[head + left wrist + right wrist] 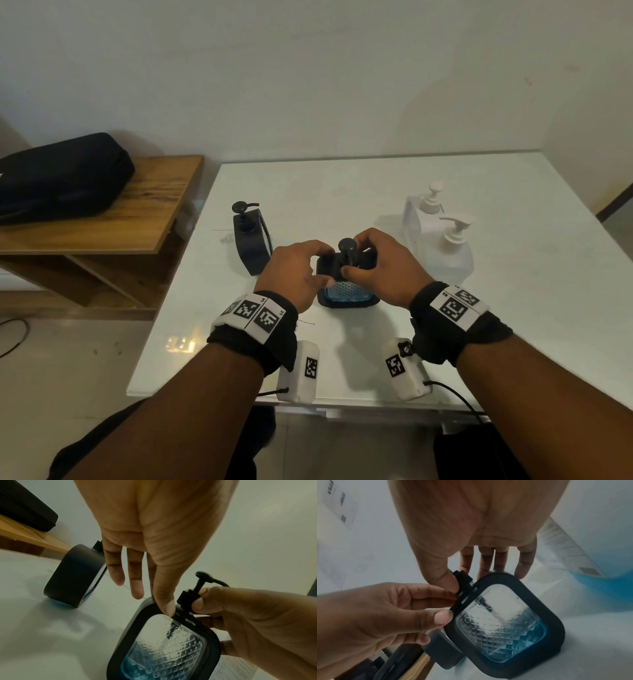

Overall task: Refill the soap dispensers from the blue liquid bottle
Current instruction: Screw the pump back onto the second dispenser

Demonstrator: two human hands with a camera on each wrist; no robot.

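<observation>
A black soap dispenser [347, 291] with a clear diamond-patterned window [168, 649] stands at the middle of the white table, blue liquid low inside it [518, 646]. My left hand [322, 267] pinches its upper left corner, thumb on the front rim [167, 608]. My right hand [354, 257] pinches the black pump collar [186, 599] between thumb and forefinger, under the round pump head [347, 245]. A second black dispenser [250, 240] stands to the left. At the right stands a clear pump bottle [448, 253], showing blue liquid [599, 585] in the right wrist view.
A white pump dispenser [424, 212] stands behind the clear bottle. Left of the table [513, 325] is a wooden side table [150, 205] with a black bag [58, 178] on it. A plain wall runs behind.
</observation>
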